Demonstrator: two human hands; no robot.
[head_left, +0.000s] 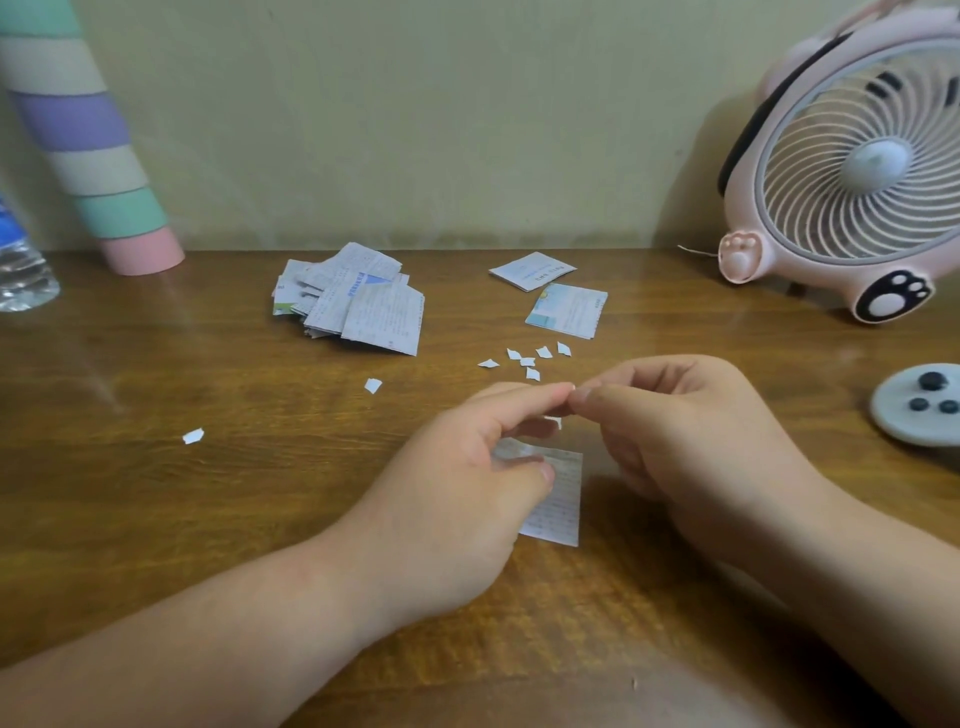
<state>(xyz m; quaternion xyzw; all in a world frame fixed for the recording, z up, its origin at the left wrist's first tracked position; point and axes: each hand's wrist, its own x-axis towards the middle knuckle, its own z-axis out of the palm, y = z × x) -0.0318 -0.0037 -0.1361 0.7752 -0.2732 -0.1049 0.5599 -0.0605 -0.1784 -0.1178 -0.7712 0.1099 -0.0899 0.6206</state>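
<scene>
The left hand (467, 488) is curled around a printed paper slip (558, 499), which is held just above the desk (208, 519) near its front, the thumb pressed on the slip's face. The slip's top corner appears to be pinched between thumb and forefinger of the right hand (670, 431), the fingertips of both hands meeting there. A small bit is judged to be in the course of being torn off. For a clean tear, the two pinches should be kept close together and the corner pulled sideways in a short motion.

Open desk is found to the left, where only a lone scrap (192, 435) lies; the water bottle (21, 260) stands at the far left edge. A stack of leaflets (358, 301) and a cluster of scraps (527, 358) lie beyond the hands. To the right, room is narrowed by the pink fan (857, 171) and a grey disc (919, 410).
</scene>
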